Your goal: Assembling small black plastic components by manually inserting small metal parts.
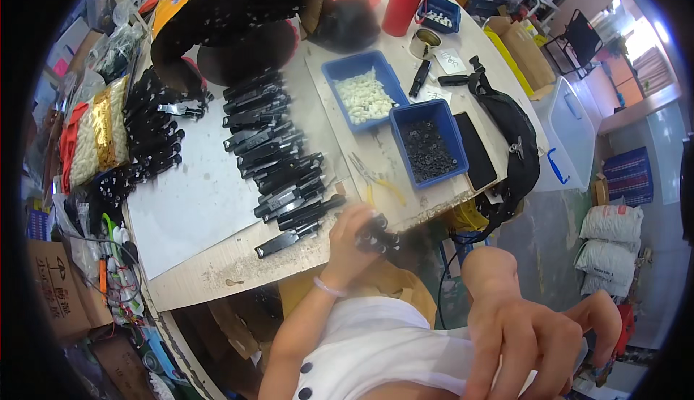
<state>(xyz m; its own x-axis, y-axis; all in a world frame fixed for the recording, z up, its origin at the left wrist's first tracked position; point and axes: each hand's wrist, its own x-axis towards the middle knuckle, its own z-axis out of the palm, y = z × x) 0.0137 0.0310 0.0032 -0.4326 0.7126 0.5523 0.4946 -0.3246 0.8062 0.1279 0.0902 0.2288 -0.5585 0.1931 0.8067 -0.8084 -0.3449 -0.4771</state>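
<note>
So the black part (371,236) is gripped in the left hand (348,235), near the table (217,284) edge, well left of the loosely curled right hand (526,326); whether anything's held there can't be told.

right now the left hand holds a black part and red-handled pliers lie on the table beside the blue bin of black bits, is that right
Not quite: in the head view the pliers have yellow handles, not red. The left hand holds a black part, and the pliers lie on the table beside that blue bin.
</note>
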